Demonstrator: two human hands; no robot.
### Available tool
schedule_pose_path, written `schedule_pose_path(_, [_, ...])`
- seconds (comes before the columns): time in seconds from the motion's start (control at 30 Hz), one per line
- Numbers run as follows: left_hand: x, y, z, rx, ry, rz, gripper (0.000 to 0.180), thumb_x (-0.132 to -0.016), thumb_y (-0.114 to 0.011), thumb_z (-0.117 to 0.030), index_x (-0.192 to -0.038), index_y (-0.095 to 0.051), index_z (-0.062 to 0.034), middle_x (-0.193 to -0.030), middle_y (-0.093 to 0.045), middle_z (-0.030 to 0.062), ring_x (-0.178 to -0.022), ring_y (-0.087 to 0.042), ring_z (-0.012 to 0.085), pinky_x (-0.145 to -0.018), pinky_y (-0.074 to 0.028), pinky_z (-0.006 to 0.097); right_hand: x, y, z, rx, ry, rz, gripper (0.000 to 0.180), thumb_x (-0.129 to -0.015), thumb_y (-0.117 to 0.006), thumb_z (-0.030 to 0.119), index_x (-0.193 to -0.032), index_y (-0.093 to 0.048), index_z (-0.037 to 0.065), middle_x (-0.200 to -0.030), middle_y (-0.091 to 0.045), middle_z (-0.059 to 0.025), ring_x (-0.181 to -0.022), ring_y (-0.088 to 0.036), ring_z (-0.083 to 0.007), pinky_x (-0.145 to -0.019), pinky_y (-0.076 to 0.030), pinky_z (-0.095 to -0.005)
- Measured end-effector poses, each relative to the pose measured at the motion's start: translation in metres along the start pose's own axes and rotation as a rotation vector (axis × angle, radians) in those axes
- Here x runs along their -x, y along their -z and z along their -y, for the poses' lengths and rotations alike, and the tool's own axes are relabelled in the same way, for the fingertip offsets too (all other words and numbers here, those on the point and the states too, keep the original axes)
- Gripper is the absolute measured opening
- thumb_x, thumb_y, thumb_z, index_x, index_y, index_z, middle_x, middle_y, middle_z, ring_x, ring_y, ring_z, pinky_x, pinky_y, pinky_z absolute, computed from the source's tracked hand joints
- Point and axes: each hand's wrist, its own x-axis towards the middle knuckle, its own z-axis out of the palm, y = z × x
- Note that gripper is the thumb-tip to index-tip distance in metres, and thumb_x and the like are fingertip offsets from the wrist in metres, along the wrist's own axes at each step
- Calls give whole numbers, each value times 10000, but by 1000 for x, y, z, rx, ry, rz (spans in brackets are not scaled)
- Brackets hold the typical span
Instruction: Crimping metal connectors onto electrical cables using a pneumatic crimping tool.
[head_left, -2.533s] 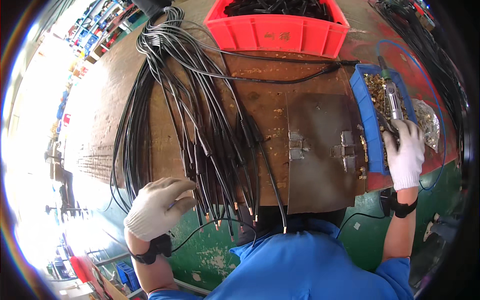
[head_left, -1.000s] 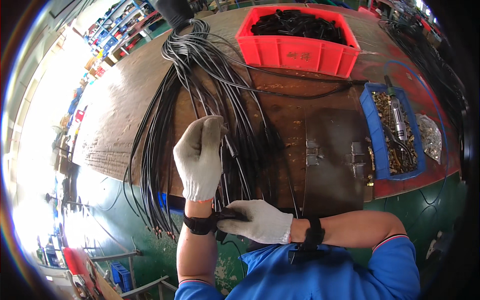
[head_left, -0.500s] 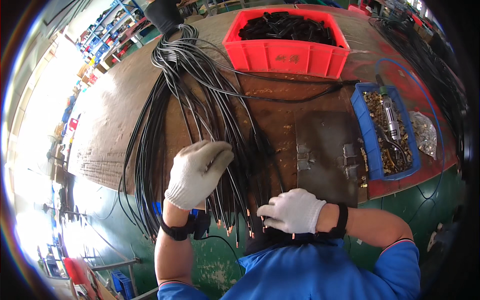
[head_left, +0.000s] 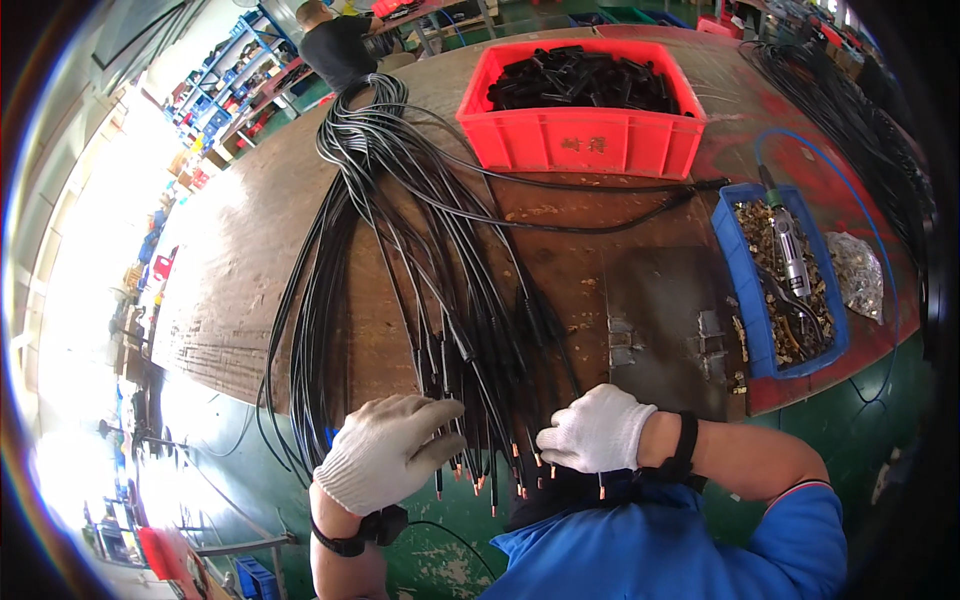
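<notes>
A bundle of black cables (head_left: 300, 320) runs down the table, its bared copper ends (head_left: 515, 450) hanging past the near edge. My left hand (head_left: 390, 450), in a white knit glove, curls its fingers around a black cable at the left of these ends; the exact grip is partly hidden. To the right, my gloved right hand (head_left: 598, 428) is closed on a single cable, whose copper tip (head_left: 602, 491) pokes out below the fingers. Thicker black sleeves (head_left: 465, 345) sit on several cables just above my hands.
At the back stands a red bin (head_left: 580, 145) of black tubular pieces. A blue tray (head_left: 762, 350) on the right holds small brass-coloured parts and a tool with a blue hose (head_left: 850, 160). Beside it lies a clear bag (head_left: 855, 275). A person (head_left: 340, 50) sits beyond the table.
My left hand has come down from the middle of the bundle to near the cable ends. My right hand stays closed at about the same place. The whole view has shifted slightly.
</notes>
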Motion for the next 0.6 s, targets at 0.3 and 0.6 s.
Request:
schedule_pose_path(0.3, [-12,14,1,-103,44,67,289,-966,-743,-295,-1154,-796,-83,-1120,-794,148,-1091,-753,360,-951,-592,468,0,6,17,22,-237,108,300,-948,-703,378,-1113,-756,134,-941,-788,-125,-917,-793,-359,-772,-637,-513])
schedule_pose_path(0.6, [-88,-41,-24,-222,-495,193,278,-989,-688,-296,-1150,-779,-89,-1340,-716,122,-1308,-649,325,-1070,-552,449,41,46,20,-842,-569,-240,329,-871,-768,142,-1147,-616,48,-849,-724,-120,-761,-743,-235,-690,-584,-380])
